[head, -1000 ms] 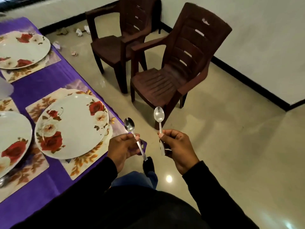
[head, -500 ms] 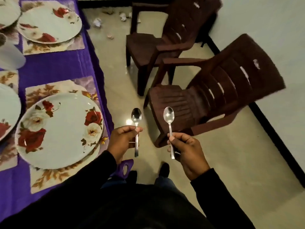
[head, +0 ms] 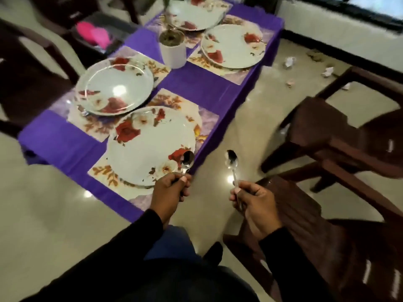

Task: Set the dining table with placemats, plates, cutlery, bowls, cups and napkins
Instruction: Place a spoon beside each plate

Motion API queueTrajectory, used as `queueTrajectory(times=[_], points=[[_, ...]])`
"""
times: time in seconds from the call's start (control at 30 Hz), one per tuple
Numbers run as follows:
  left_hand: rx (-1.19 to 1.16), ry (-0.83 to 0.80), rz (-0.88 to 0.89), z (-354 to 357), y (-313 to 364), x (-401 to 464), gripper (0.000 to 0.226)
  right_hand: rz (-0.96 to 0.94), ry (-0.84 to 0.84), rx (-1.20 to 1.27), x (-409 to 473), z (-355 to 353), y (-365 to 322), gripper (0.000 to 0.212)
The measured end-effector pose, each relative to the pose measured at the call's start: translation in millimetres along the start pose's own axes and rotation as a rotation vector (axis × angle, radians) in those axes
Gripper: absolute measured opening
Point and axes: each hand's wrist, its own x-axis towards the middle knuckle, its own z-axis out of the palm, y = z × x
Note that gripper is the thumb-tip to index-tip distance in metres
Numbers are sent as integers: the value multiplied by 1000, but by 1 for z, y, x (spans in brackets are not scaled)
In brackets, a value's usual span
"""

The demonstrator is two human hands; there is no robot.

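My left hand grips a steel spoon upright, its bowl over the near edge of the closest floral plate. A second spoon stands upright in my right hand, above the floor just right of the table corner. The purple-clothed table carries several floral plates, each on a leaf-patterned placemat. Other plates lie at the left, the right and the far end.
A white pot with a plant stands mid-table. Brown plastic chairs crowd the right and near right; another chair sits at the left. Something pink lies on a dark seat beyond. Paper scraps litter the floor.
The view has swung left toward the table, which now lies ahead. Both hands still hold their spoons upright; the left spoon has come over the nearest plate's edge.
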Motion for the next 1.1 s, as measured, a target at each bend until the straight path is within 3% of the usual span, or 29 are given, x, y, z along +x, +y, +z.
queueTrajectory(times=[0.2, 0.63, 0.87, 1.1], points=[[-64, 238, 32, -40, -9, -10, 18, 37, -254, -178, 55, 57, -24, 17], [-366, 651, -117, -88, -52, 20, 30, 10, -388, -476, 96, 161, -62, 14], [-419, 795, -178, -81, -47, 52, 28, 117, -510, -629, 162, 190, -79, 18], [-446, 1123, -422, -71, -58, 73, 19, 170, -544, -716, 241, 213, -101, 22]])
